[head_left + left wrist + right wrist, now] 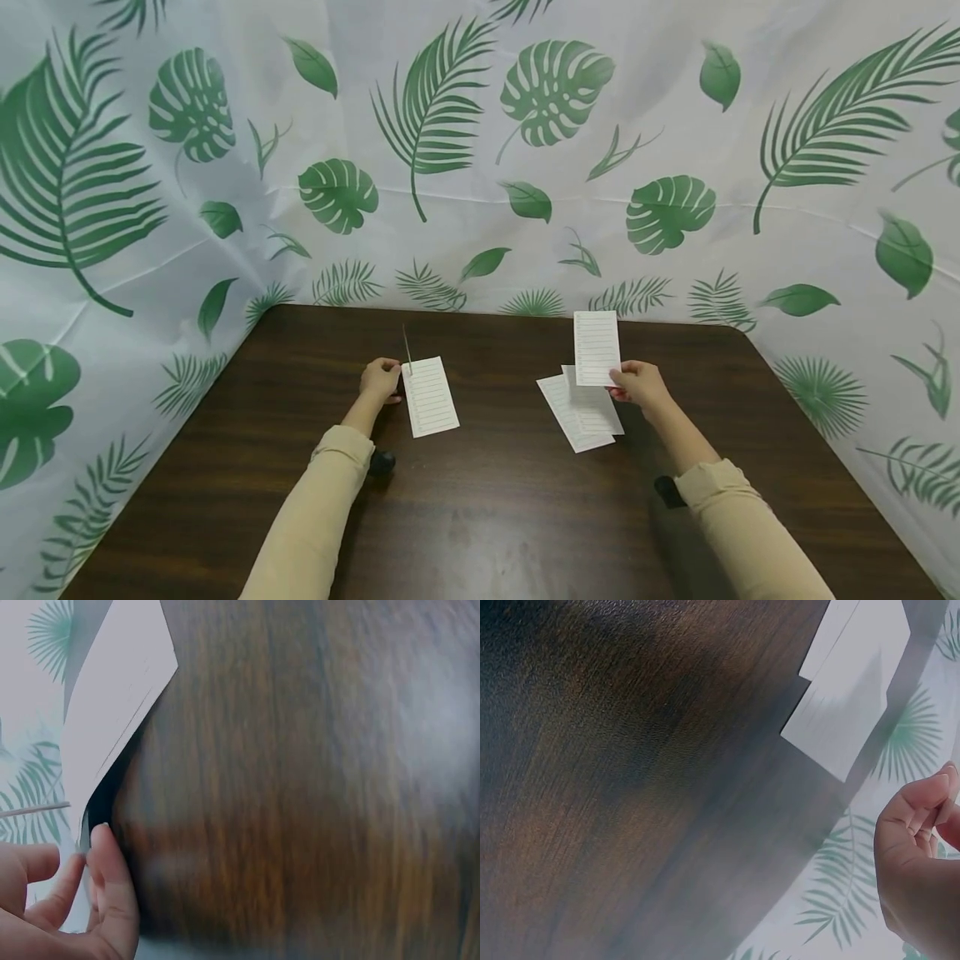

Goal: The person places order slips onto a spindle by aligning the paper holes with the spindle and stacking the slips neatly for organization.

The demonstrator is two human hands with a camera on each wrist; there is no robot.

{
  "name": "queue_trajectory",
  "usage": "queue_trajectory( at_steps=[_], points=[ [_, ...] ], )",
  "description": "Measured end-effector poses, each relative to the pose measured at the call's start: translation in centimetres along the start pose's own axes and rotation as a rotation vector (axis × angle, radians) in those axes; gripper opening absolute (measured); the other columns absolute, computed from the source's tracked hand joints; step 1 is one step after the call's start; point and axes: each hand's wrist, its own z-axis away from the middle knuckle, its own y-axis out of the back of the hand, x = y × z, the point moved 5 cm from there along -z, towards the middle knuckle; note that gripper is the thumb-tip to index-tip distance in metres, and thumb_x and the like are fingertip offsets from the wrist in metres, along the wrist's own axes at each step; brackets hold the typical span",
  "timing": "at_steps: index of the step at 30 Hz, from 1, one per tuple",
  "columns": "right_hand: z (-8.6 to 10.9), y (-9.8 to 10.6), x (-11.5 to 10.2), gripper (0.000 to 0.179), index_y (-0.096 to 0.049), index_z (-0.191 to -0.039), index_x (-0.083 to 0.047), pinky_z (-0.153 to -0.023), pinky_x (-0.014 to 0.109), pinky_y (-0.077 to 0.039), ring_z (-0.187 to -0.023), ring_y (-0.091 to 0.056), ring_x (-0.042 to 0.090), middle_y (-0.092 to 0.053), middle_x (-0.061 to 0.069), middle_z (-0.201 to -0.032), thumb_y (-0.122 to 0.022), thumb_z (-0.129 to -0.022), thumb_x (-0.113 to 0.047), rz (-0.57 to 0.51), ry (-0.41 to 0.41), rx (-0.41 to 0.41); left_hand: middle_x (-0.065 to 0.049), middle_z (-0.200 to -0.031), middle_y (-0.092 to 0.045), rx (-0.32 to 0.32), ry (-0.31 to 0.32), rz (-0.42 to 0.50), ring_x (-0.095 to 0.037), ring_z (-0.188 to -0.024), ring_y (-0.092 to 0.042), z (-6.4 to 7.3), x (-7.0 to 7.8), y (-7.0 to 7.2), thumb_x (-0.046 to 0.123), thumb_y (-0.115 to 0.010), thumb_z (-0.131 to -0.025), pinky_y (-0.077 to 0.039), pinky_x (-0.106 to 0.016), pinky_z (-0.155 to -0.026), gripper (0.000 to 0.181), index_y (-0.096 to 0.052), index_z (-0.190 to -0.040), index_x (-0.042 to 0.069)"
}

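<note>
In the head view, my left hand [380, 381] is at the upper left edge of a white lined card [431, 400], its fingertips pinching that edge. A thin straight rod [407, 346] sticks up from the card's upper left corner; its kind is unclear. The left wrist view has the card [120, 690] tilted up from the table at the fingers [112, 874]. With thumb and fingers my right hand [640, 385] grips another lined card [597, 348] by its lower right corner, raised above the table. Beneath it lie two overlapping lined cards [577, 421].
A dark brown wooden table [480, 492] carries everything. Behind and at both sides hangs a white curtain [465, 233] printed with green leaves. Dark bands with a black piece [381, 463] sit at the wrists.
</note>
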Motion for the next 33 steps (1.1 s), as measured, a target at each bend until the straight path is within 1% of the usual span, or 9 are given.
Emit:
queue_trajectory(
  at_steps=[7,10,14,17,22,25,26,29,33],
  points=[
    [0.7,-0.9,-0.4,0.033,-0.042,-0.117,0.021,-0.055,0.017,-0.053,-0.055,-0.055,0.002,-0.058,-0.003,-0.069,-0.048,-0.096,-0.005,0.004,0.021,-0.038,-0.025,-0.128,-0.049,-0.024,-0.052,-0.027,-0.019,-0.072,-0.053,0.3,-0.4,1.3,0.016,-0.044,-0.099,-0.055,-0.021,-0.052,0.030,-0.055,-0.123,0.002],
    [0.9,-1.6,-0.6,0.032,-0.043,-0.115,0.021,-0.055,0.016,-0.052,-0.055,-0.055,0.001,-0.058,-0.005,-0.068,-0.048,-0.096,-0.005,-0.016,0.046,-0.075,-0.024,-0.124,-0.052,-0.026,-0.085,0.005,-0.017,-0.071,-0.053,0.5,-0.3,1.9,0.015,-0.045,-0.099,-0.054,-0.020,-0.051,0.030,-0.055,-0.122,0.000],
    [1.5,-2.3,-1.5,0.031,-0.042,-0.114,0.020,-0.055,0.014,-0.051,-0.055,-0.055,0.000,-0.059,-0.008,-0.066,-0.047,-0.097,-0.006,-0.060,0.084,-0.116,-0.020,-0.109,-0.056,-0.031,-0.112,0.088,-0.011,-0.064,-0.051,1.3,0.5,2.2,0.015,-0.047,-0.098,-0.054,-0.019,-0.050,0.031,-0.056,-0.122,-0.002],
    [2.1,-2.7,-2.3,0.030,-0.042,-0.114,0.018,-0.055,0.013,-0.051,-0.056,-0.055,0.000,-0.059,-0.010,-0.065,-0.047,-0.097,-0.006,-0.089,0.095,-0.144,-0.016,-0.096,-0.057,-0.042,-0.131,0.138,-0.008,-0.059,-0.050,2.4,1.2,2.2,0.014,-0.048,-0.098,-0.054,-0.018,-0.049,0.031,-0.056,-0.121,-0.004],
    [3.0,-3.5,-3.3,0.028,-0.043,-0.110,0.017,-0.056,0.014,-0.051,-0.057,-0.056,0.001,-0.060,-0.010,-0.065,-0.049,-0.096,-0.006,-0.116,0.121,-0.169,-0.016,-0.088,-0.057,-0.050,-0.195,0.150,-0.008,-0.055,-0.049,4.3,2.5,2.1,0.012,-0.050,-0.097,-0.052,-0.017,-0.046,0.028,-0.058,-0.117,-0.006],
    [3.7,-4.1,-3.7,0.028,-0.046,-0.107,0.016,-0.056,0.015,-0.051,-0.057,-0.057,0.001,-0.062,-0.010,-0.066,-0.052,-0.094,-0.009,-0.111,0.181,-0.180,-0.017,-0.087,-0.057,-0.061,-0.233,0.142,-0.008,-0.056,-0.049,5.2,3.1,1.9,0.012,-0.051,-0.097,-0.051,-0.016,-0.046,0.028,-0.058,-0.116,-0.007],
    [4.0,-4.3,-3.9,0.027,-0.048,-0.104,0.014,-0.055,0.015,-0.051,-0.056,-0.057,0.003,-0.063,-0.008,-0.066,-0.054,-0.094,-0.010,-0.128,0.226,-0.199,-0.017,-0.086,-0.057,-0.066,-0.244,0.138,-0.009,-0.056,-0.049,5.4,3.3,1.7,0.012,-0.051,-0.097,-0.051,-0.016,-0.046,0.027,-0.059,-0.115,-0.006],
    [4.7,-5.2,-4.2,0.028,-0.049,-0.103,0.013,-0.055,0.016,-0.052,-0.056,-0.058,0.004,-0.066,-0.005,-0.069,-0.055,-0.093,-0.012,-0.107,0.270,-0.223,-0.014,-0.083,-0.057,-0.085,-0.286,0.111,-0.010,-0.058,-0.051,6.1,4.1,1.3,0.013,-0.052,-0.097,-0.053,-0.019,-0.048,0.027,-0.060,-0.114,-0.007],
    [5.5,-6.4,-4.7,0.029,-0.048,-0.109,0.015,-0.056,0.017,-0.052,-0.057,-0.058,0.005,-0.065,-0.005,-0.071,-0.052,-0.093,-0.008,-0.045,0.219,-0.226,-0.017,-0.083,-0.059,-0.134,-0.325,0.077,-0.011,-0.060,-0.052,6.9,5.2,0.7,0.016,-0.052,-0.097,-0.056,-0.024,-0.051,0.029,-0.060,-0.113,-0.008]
  ],
)
